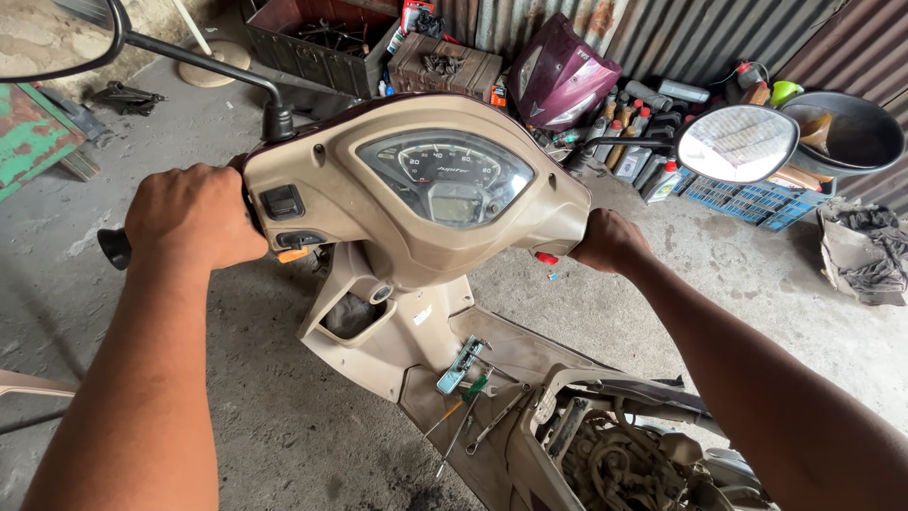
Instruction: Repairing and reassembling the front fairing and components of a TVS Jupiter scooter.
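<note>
The left hand (194,216) has its grip clenched around the left handlebar (115,248) of the beige scooter (416,203); the right hand (608,241) grasps the right handlebar. Between both grips sits the speedometer (445,175). Below them, tools (468,397) lie on the footboard.

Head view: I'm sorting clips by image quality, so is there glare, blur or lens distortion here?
Head view: even daylight, soft shadows; right mirror washed out white; speedometer sharp, slight sheen; wide lens bows the forearms at the edges; no motion blur on left hand or right hand.
</note>
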